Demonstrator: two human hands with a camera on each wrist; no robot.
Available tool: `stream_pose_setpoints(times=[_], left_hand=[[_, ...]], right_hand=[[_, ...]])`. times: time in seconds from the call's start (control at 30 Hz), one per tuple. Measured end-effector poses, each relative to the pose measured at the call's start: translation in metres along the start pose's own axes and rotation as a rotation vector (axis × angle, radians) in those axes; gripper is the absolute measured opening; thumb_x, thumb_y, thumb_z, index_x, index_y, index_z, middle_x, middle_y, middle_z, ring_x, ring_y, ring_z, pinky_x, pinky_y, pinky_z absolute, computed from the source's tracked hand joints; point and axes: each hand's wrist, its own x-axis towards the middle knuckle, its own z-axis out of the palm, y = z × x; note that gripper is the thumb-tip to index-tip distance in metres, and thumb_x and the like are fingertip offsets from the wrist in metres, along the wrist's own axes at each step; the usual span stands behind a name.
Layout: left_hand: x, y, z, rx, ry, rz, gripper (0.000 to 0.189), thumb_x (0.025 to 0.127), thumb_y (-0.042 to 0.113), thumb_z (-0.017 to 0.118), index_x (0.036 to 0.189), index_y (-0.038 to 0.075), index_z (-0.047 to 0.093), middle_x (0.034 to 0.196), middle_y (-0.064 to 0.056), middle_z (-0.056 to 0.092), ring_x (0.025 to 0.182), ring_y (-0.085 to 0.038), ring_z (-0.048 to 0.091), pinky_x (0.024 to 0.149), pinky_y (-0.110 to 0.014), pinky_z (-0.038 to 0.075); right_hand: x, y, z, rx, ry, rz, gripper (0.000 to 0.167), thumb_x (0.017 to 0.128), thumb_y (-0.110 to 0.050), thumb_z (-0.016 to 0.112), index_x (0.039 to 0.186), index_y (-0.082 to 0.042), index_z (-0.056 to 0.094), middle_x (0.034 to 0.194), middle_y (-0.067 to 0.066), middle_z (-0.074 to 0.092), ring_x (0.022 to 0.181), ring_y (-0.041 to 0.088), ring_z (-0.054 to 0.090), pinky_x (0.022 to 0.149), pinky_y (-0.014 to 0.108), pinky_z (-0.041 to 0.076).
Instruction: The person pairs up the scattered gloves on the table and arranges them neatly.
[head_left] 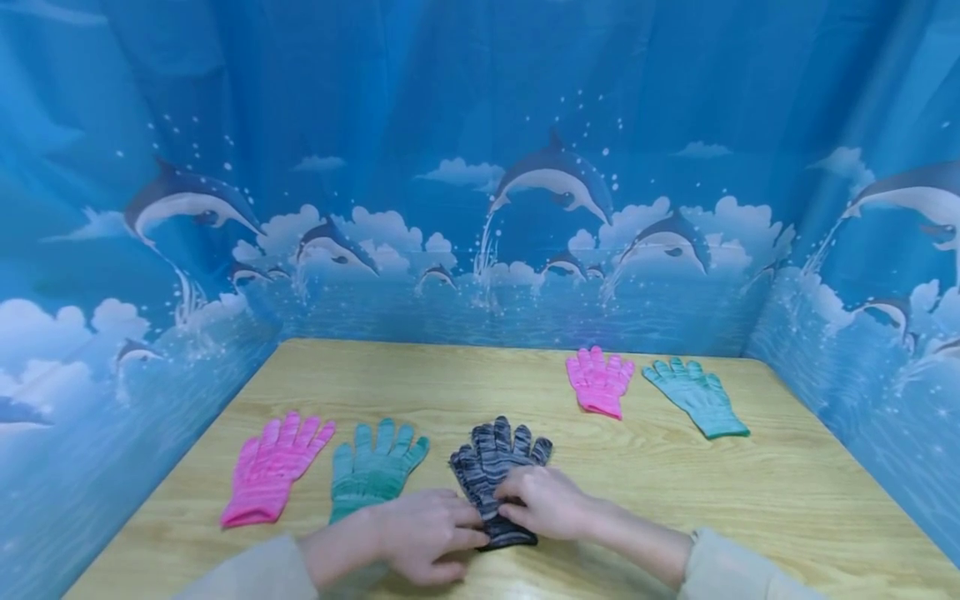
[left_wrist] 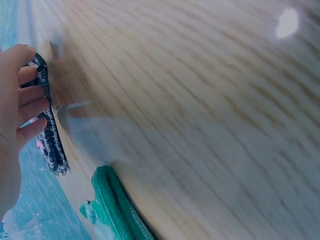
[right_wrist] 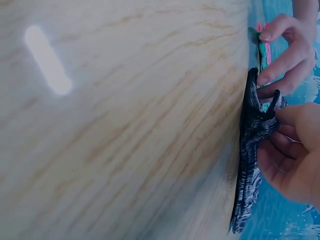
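Note:
A black-and-grey knit glove (head_left: 491,458) lies on the table with its fingers pointing away and its cuff near me. My right hand (head_left: 551,500) pinches the upper layer of this glove near the cuff; in the right wrist view the fabric of the marled glove (right_wrist: 255,135) is lifted into a fold by the right hand's fingers (right_wrist: 285,142). At the cuff's left side, my left hand (head_left: 427,533) rests its extended fingertips on the glove. Those left fingers (left_wrist: 32,107) lie across the knit in the left wrist view.
A green glove (head_left: 375,467) lies just left, partly behind my left forearm, with a pink glove (head_left: 270,467) beyond it. Farther back on the right lie another pink glove (head_left: 600,379) and a green one (head_left: 697,396). Dolphin-printed blue curtains (head_left: 420,167) surround the wooden table (head_left: 660,475).

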Motion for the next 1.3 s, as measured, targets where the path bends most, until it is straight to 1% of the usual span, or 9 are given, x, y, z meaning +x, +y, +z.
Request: stream_pose_setpoints(times=[0.07,0.17,0.3,0.43,0.6,0.73,0.9,1.07,1.3], left_hand=[[0.000,-0.001,0.000,0.007,0.039,0.001,0.031,0.091,0.036,0.052,0.110,0.015,0.065,0.104,0.004,0.061,0.096,-0.007,0.056,0.086,-0.021,0.043],[0.001,-0.001,0.001,0.057,0.149,-0.017,0.016,0.087,0.032,0.059,0.090,0.018,0.067,0.088,0.008,0.061,0.081,-0.004,0.055,0.075,-0.018,0.042],[0.009,0.000,0.001,0.146,0.273,-0.090,0.011,0.081,0.030,0.066,0.074,0.021,0.063,0.075,0.011,0.058,0.070,-0.005,0.052,0.067,-0.021,0.039],[0.019,0.000,-0.002,0.154,0.215,-0.160,0.012,0.081,0.033,0.067,0.077,0.022,0.064,0.077,0.012,0.061,0.074,-0.005,0.054,0.070,-0.022,0.038],[0.025,0.001,-0.003,0.151,0.097,-0.173,0.016,0.080,0.039,0.067,0.081,0.023,0.066,0.079,0.014,0.061,0.075,-0.003,0.052,0.070,-0.021,0.035],[0.026,0.000,-0.002,0.153,0.084,-0.171,0.018,0.077,0.041,0.069,0.078,0.024,0.067,0.078,0.014,0.059,0.073,-0.004,0.049,0.068,-0.021,0.034],[0.027,0.001,-0.002,0.152,0.051,-0.160,0.020,0.076,0.044,0.068,0.075,0.025,0.067,0.079,0.015,0.057,0.072,-0.003,0.046,0.068,-0.021,0.032],[0.026,0.002,-0.003,0.132,0.019,-0.169,0.018,0.079,0.043,0.067,0.077,0.026,0.067,0.081,0.016,0.059,0.073,-0.002,0.045,0.070,-0.020,0.032],[0.026,0.002,-0.003,0.133,0.036,-0.147,0.010,0.080,0.036,0.068,0.080,0.026,0.068,0.082,0.015,0.061,0.074,-0.002,0.048,0.071,-0.020,0.033]], right_hand=[[0.000,0.000,0.001,0.009,-0.017,0.000,0.012,0.083,-0.017,0.066,0.093,-0.012,0.070,0.087,-0.004,0.064,0.081,0.007,0.059,0.070,0.023,0.048],[0.000,0.000,0.003,0.020,-0.035,0.001,0.013,0.082,-0.018,0.067,0.093,-0.012,0.070,0.087,-0.005,0.065,0.081,0.005,0.058,0.070,0.021,0.047],[-0.003,0.000,0.002,0.036,-0.045,-0.011,0.013,0.079,-0.018,0.070,0.090,-0.012,0.068,0.083,-0.007,0.063,0.075,0.001,0.054,0.065,0.017,0.044],[-0.005,0.000,-0.001,0.032,-0.055,-0.043,0.012,0.076,-0.017,0.072,0.086,-0.014,0.065,0.080,-0.009,0.060,0.072,-0.001,0.052,0.064,0.014,0.042],[-0.006,0.001,-0.004,0.003,-0.091,-0.092,0.016,0.072,-0.016,0.073,0.087,-0.013,0.067,0.084,-0.006,0.062,0.080,0.003,0.057,0.071,0.017,0.045],[-0.007,0.003,-0.007,-0.023,-0.124,-0.156,0.020,0.071,-0.016,0.074,0.089,-0.010,0.069,0.088,-0.005,0.064,0.085,0.005,0.058,0.076,0.016,0.045],[-0.012,0.008,-0.010,-0.046,-0.124,-0.313,0.019,0.071,-0.010,0.073,0.090,-0.008,0.069,0.094,-0.002,0.066,0.090,0.006,0.060,0.081,0.013,0.044],[-0.015,0.012,-0.010,-0.070,-0.087,-0.386,0.018,0.075,-0.010,0.072,0.092,-0.008,0.069,0.096,0.000,0.067,0.091,0.007,0.061,0.082,0.013,0.043],[-0.019,0.018,-0.004,-0.287,0.066,-0.569,0.016,0.074,-0.021,0.074,0.088,-0.017,0.068,0.087,-0.009,0.061,0.080,0.004,0.057,0.072,0.012,0.045]])
